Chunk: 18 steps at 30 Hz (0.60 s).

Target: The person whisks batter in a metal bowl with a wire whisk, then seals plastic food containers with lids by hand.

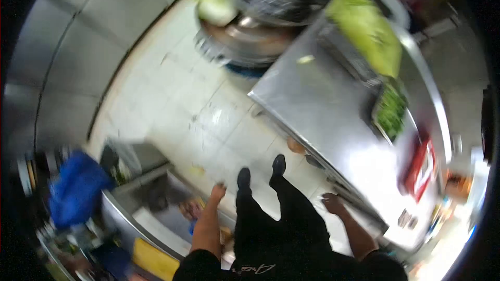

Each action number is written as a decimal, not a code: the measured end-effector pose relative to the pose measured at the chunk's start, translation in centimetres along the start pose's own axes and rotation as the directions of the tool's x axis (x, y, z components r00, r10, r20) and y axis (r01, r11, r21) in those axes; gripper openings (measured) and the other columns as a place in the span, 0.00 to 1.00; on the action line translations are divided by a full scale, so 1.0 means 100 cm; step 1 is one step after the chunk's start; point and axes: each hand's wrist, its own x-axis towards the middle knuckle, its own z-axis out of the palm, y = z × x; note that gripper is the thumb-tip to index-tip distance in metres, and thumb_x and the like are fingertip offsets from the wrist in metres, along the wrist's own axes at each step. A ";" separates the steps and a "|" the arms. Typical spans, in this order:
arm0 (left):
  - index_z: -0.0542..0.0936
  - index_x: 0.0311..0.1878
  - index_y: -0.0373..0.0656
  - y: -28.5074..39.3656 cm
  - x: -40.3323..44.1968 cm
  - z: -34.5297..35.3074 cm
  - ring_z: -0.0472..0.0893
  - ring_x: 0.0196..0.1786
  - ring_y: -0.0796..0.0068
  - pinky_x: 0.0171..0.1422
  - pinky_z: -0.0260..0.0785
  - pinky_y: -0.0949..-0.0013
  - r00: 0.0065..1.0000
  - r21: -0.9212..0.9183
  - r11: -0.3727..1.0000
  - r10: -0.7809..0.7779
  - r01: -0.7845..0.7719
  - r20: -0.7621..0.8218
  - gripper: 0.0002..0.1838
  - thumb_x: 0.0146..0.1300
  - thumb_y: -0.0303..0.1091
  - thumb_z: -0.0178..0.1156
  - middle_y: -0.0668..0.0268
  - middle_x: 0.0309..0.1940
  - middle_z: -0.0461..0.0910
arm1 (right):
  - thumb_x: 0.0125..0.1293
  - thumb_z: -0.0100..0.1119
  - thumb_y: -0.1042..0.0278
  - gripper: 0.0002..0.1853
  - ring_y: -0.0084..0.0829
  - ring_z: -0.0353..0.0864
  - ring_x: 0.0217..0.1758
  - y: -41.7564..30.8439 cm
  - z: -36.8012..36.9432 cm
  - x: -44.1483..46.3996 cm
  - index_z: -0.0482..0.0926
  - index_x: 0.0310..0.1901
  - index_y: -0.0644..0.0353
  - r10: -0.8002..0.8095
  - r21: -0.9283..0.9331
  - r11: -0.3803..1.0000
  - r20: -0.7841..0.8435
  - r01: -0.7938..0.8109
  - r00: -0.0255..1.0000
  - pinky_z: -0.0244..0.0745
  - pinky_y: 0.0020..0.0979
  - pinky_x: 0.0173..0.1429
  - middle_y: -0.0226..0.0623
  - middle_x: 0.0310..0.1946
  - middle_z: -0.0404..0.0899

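Note:
My left hand (219, 192) hangs low beside my left leg, near the edge of a metal sink (172, 170). Its fingers are too blurred to tell whether they are curled or apart. On the other side, my right hand (332, 203) hangs close to the edge of a steel table (323, 106). Blur hides the shape of its fingers too. In neither hand can I make out an object.
Stacked metal pots (250, 41) with a cabbage (216, 8) stand ahead. On the table lie a tray of chopped greens (391, 112), a yellow-green bag (367, 31) and a red package (421, 170). A blue bag (78, 187) sits at the left. Tiled floor (208, 117) runs between.

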 end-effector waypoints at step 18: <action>0.78 0.57 0.40 0.254 -0.047 -0.014 0.81 0.40 0.69 0.39 0.75 0.64 0.840 0.600 0.727 -0.060 -0.334 0.540 0.17 0.70 0.37 0.58 0.62 0.43 0.83 | 0.72 0.59 0.61 0.15 0.40 0.89 0.45 -0.074 0.268 -0.281 0.82 0.53 0.60 0.720 0.893 -0.347 0.450 -0.287 0.529 0.87 0.48 0.46 0.45 0.42 0.87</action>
